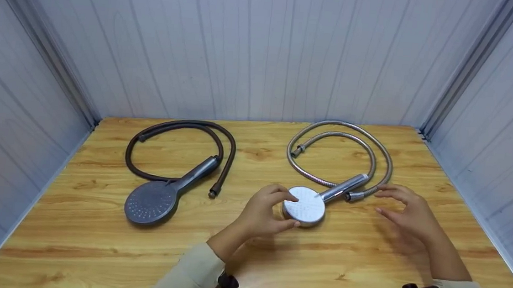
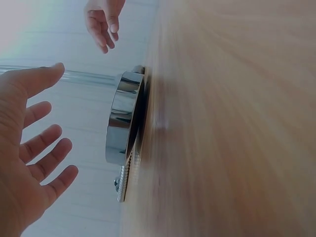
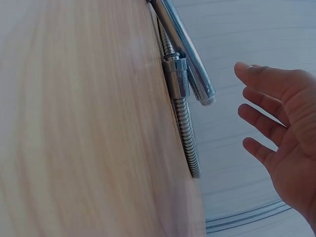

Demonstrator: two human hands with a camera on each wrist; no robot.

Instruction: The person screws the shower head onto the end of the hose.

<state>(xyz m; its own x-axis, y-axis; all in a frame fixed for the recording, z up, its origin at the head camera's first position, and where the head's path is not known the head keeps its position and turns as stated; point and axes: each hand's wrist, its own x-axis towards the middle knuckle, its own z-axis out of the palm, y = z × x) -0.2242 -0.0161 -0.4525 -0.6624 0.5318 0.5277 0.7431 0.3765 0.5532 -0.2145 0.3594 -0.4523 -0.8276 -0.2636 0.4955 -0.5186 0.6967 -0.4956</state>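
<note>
A chrome hand shower point(image 1: 307, 208) with a pale round face lies on the wooden table, its handle point(image 1: 343, 188) pointing back and right. My left hand point(image 1: 260, 212) hovers at the left edge of the shower's head, thumb and fingers spread; the left wrist view shows a gap between them and the chrome rim point(image 2: 121, 116). Near the hose's connector nut point(image 1: 355, 196), my right hand point(image 1: 411, 214) is held above the table with fingers apart and nothing in them. The coiled silver metal hose point(image 1: 390, 163) lies behind, its nut beside the handle's threaded end point(image 3: 208, 100).
To the left lies a dark grey hand shower point(image 1: 151, 202) with a coiled dark hose point(image 1: 129, 154). One end point(image 1: 214, 192) of that hose points toward the front. Pale panelled walls point(image 1: 268, 49) enclose the table point(image 1: 114, 261) at the back and both sides.
</note>
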